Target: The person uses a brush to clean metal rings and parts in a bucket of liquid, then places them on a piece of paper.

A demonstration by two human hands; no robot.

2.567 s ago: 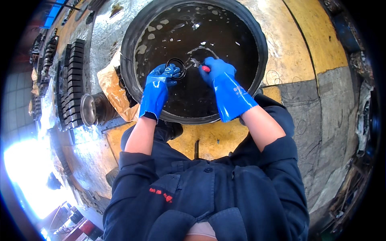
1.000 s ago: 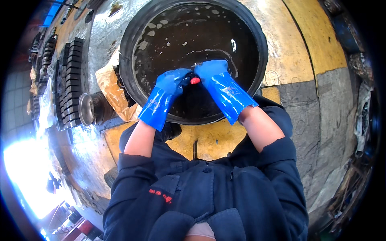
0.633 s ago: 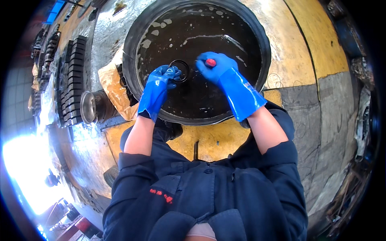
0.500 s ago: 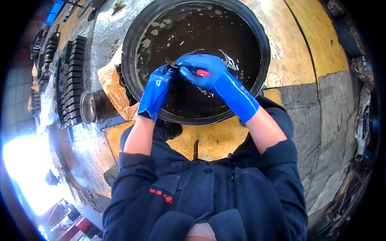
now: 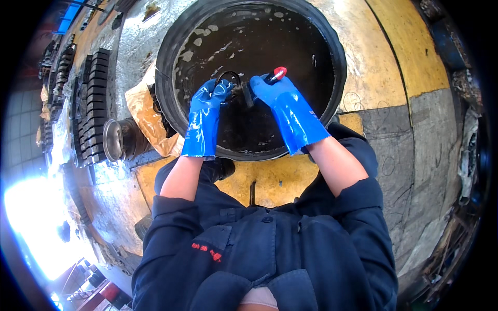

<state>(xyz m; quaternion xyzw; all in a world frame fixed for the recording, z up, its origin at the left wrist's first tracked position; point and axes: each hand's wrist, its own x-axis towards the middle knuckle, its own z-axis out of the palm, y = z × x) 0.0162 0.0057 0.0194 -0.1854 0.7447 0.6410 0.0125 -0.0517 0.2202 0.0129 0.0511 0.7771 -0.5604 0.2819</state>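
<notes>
My left hand (image 5: pixel 211 94), in a long blue rubber glove, is closed on a dark ring-shaped part (image 5: pixel 228 72), whose upper curve stands clear of the fingers. My right hand (image 5: pixel 272 92), gloved alike, grips a brush (image 5: pixel 280 72) with a red-ended dark handle. Its dark head (image 5: pixel 248 96) points left and sits close beside the ring; whether the two touch I cannot tell. Both hands are over a large round black tub (image 5: pixel 167 67) of dark liquid, with pale foam patches near its far left wall.
Brown wrapping paper (image 5: pixel 139 106) lies against the tub's left side, beside a round metal cylinder (image 5: pixel 112 140). Farther left stand rows of dark blocky parts (image 5: pixel 97 103). Worn yellow boards (image 5: pixel 373 62) and a grey mat (image 5: pixel 386 140) spread to the right, with thin wire loops on them.
My hands have moved apart, the right one slightly right and turned so the brush's red end points up and away. The ring and brush head, mostly hidden before, now show.
</notes>
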